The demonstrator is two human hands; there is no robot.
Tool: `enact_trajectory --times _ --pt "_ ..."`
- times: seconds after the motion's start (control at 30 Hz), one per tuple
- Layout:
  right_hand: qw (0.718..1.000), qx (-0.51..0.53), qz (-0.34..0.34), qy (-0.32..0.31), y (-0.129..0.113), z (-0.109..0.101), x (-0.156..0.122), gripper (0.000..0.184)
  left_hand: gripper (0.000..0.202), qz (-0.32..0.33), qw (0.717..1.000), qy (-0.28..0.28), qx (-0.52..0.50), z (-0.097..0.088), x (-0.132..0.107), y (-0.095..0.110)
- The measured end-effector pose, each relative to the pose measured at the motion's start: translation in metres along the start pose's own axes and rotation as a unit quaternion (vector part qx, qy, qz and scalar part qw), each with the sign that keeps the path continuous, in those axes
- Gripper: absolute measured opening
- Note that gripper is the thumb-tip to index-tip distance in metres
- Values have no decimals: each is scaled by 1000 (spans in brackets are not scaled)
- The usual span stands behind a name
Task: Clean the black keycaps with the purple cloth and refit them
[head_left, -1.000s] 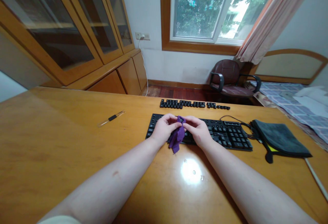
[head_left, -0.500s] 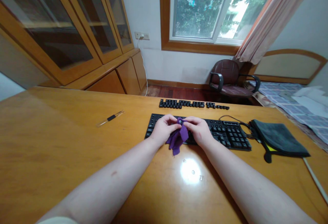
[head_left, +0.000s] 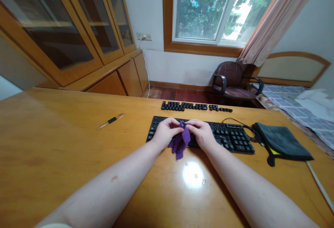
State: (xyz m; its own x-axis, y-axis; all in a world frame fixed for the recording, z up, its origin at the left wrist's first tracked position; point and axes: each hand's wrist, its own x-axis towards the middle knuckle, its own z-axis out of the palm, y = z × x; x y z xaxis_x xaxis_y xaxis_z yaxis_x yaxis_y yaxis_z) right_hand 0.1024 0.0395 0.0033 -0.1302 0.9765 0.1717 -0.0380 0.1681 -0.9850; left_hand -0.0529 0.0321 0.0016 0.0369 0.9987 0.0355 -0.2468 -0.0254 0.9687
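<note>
- Clear thin tool (head_left: 111, 120): black middle, lies on the desk (head_left: 65, 148), abt 9-10 o'clock from the purple cloth (head_left: 179, 147), well apart.
- L hand (head_left: 166, 132): thumb & fingers pinch the cloth's top from the 9 o'clock side.
- The cloth: btwn both hands, over the kbd (head_left: 221, 136); loose end hangs to 6-7 o'clock, past the kbd's near edge. Small dark thing (head_left: 183, 125) peeks out up top, too tiny to name.
- Best way, I think: pinch snug, not hard; turn the small thing bit by bit so cloth gets to each side; stay low, so a slip is just a short drop.
- Row of loose key caps (head_left: 195, 106): 11 to 2 o'clock, nr the desk's far edge. Big arm swings could mess it up.
- R hand (head_left: 203, 135): thumb & fingers pinch the cloth too, from 3 o'clock. Both hands should pull evenly, IMO.
- Dark gray flat thing (head_left: 283, 141): 3 o'clock, just beside the kbd's cord (head_left: 252, 132).
</note>
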Motion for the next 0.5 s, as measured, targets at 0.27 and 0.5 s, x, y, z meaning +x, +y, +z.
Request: enact_trajectory --times 0.27,0.5 --pt "999 33 15 -21 -1 4 -1 20 25 -3 1000 12 -3 0 1 0" --pt "998 49 45 21 6 3 3 25 21 -3 999 27 19 0 2 -2"
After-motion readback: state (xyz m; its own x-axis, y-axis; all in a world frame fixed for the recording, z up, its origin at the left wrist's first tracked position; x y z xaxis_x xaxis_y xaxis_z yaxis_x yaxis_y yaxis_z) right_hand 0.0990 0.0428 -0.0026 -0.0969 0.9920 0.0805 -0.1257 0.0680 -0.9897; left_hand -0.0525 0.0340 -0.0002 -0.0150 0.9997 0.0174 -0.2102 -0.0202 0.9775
